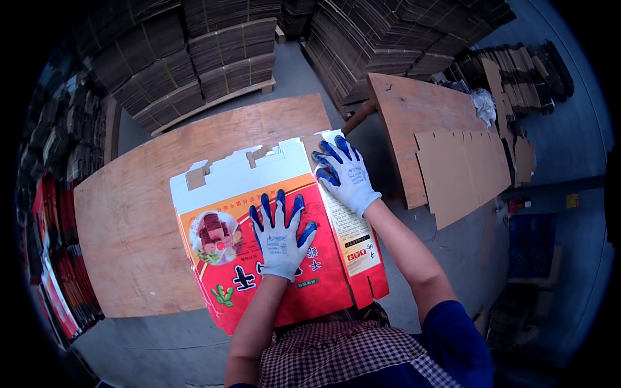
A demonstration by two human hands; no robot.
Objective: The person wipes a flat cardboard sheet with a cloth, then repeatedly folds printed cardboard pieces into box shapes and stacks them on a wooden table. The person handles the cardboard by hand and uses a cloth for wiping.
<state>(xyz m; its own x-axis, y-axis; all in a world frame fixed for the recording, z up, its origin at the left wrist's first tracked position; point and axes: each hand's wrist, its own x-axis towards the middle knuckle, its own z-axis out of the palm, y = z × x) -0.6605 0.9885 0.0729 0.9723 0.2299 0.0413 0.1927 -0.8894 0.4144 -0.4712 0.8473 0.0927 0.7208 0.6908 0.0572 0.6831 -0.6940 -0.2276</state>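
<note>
A stack of flat printed cardboard box blanks (284, 304), red and orange with white flaps, lies on the wooden table in front of me. My left hand (283, 236), in a white glove with blue fingertips, rests flat on the red printed panel with its fingers spread. Against the white upper right edge of the stack lies my right hand (343, 171), gloved the same way. Its fingers are stretched out and somewhat apart over the flap, and nothing shows held in either hand. The undersides of both palms are hidden.
The plywood table (136, 226) reaches left and away. A second wooden table (420, 110) at the right carries a brown cardboard sheet (462, 171). Strapped cardboard bundles (233, 45) stand on a pallet behind. Red printed blanks (61, 258) are stacked at the far left.
</note>
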